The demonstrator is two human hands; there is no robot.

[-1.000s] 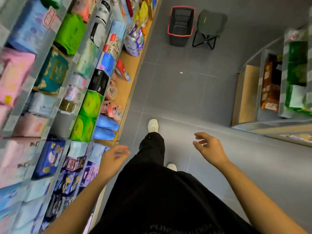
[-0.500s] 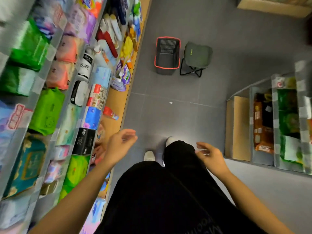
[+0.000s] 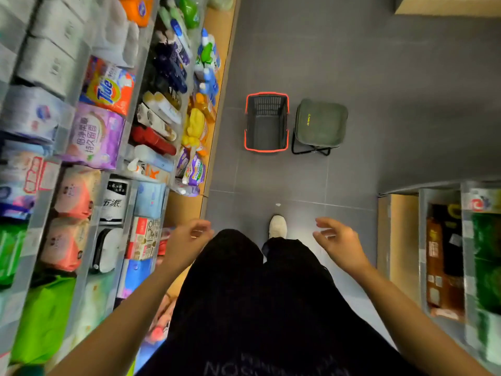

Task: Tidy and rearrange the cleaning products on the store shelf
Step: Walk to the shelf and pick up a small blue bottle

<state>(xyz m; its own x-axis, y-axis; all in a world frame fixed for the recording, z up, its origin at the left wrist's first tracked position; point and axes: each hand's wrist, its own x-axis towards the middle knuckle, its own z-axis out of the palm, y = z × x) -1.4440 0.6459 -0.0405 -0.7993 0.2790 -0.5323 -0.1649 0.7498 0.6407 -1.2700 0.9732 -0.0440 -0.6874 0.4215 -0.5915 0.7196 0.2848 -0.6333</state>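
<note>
Grey tiled floor [image 3: 379,77] ran ahead; the cleaning products [image 3: 162,109], glossy bottles and crinkly bags, packed the shelf [image 3: 221,44] at ten o'clock. My left hand [image 3: 187,240] and right hand [image 3: 339,240] hung loosely curled, holding nothing at all.

Mixed bottles [image 3: 173,85] and detergent bags [image 3: 108,85] crowded along left shelf [image 3: 214,109]
</note>
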